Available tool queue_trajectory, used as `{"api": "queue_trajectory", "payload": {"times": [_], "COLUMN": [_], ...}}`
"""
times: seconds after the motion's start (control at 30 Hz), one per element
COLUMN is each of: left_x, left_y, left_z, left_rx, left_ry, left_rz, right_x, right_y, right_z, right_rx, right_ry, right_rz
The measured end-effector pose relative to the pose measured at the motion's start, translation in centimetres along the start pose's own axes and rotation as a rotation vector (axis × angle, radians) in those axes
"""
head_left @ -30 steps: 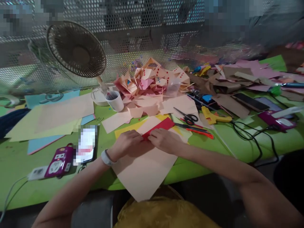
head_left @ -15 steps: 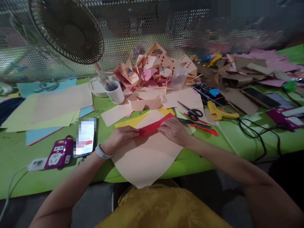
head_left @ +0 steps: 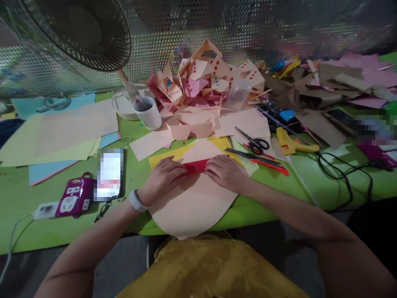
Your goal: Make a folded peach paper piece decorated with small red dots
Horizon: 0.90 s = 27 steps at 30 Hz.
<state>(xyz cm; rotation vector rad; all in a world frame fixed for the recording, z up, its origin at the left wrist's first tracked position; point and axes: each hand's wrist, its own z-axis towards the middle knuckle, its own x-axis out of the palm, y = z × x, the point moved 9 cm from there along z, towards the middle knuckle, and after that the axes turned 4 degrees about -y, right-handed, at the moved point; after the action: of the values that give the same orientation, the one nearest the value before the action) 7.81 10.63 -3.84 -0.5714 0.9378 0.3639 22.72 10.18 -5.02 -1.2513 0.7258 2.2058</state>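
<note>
Both hands, left and right, hold a narrow, plain red strip, fingers curled over its ends.

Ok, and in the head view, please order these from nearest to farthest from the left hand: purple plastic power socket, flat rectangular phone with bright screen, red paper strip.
1. Red paper strip: at the fingertips of the left hand.
2. Phone: left of that hand.
3. Power socket: farther left, past the phone.
</note>
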Motion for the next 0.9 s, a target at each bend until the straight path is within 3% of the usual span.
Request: {"api": "queue_trajectory", "payload": {"times": [0.67,0.9], "left_x": [0.8,0.5], "left_y": [3.0,3.2], "left_z": [-0.6,-0.6], "left_rx": [-0.360,-0.428], "left_ry": [0.044,0.026], "left_rz": [-0.312,-0.261], "right_x": [0.1,0.1], "right_y": [-2.4,-2.9], "right_z": [-0.1,-0.2], "right_rx": [0.223,0.276], "right_ry": [0.036,0.029], "right_rz": [0.246,0.215]}}
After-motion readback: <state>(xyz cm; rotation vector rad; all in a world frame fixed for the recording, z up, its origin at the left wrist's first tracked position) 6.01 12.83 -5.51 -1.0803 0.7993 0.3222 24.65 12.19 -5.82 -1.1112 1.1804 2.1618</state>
